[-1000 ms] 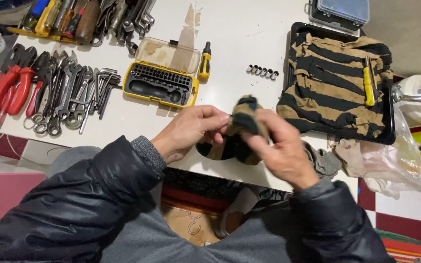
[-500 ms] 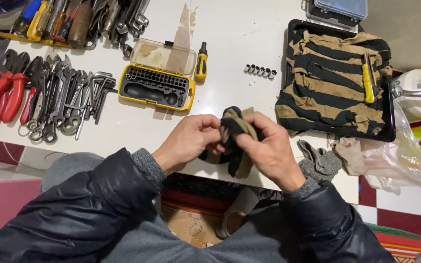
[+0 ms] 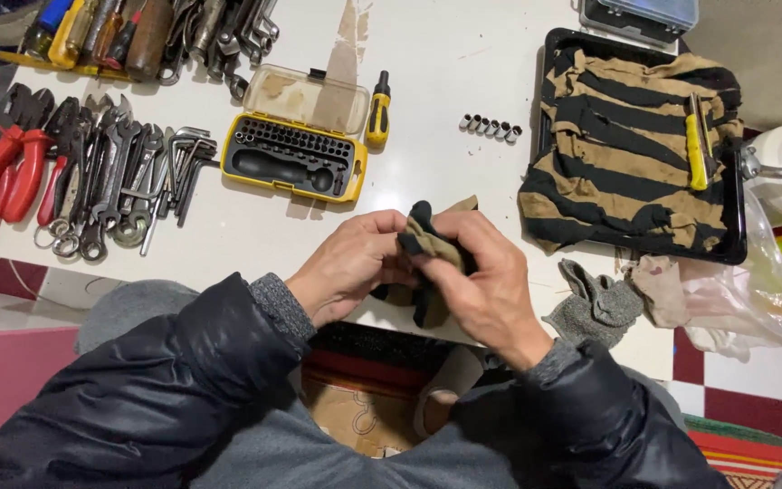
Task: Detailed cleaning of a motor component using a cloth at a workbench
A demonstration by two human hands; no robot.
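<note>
Both hands meet over the near edge of the white table [image 3: 228, 235]. Left hand [image 3: 350, 267] and right hand [image 3: 481, 281] are closed on a bunched black-and-tan striped cloth [image 3: 427, 249], pinched between fingers and thumbs. The cloth bundle stands roughly upright: long axis runs near-to-far, top end pointing away from the person, lower end hanging past the table edge. What it wraps, if anything, cannot be told.

Cases and packages:
- Yellow bit case [image 3: 293, 161], rectangular, open, black insert with rows of bits; clear hinged lid [image 3: 312, 98] lying flat behind it. Far left of the hands.
- Small yellow-and-black screwdriver [image 3: 377, 113] just right of the lid, long axis near-to-far.
- Row of small metal sockets [image 3: 491, 127] beyond the hands.
- Black tray [image 3: 735, 244] at right, holding a larger striped cloth [image 3: 626, 154] with a yellow-handled tool [image 3: 697, 149] on it.
- Clear-lidded box [image 3: 640, 16] at the far edge.
- Grey glove [image 3: 595, 303] and clear plastic bag [image 3: 744, 290] near right.
- Wrenches [image 3: 128, 177] and red-handled pliers [image 3: 6, 167] far left.
</note>
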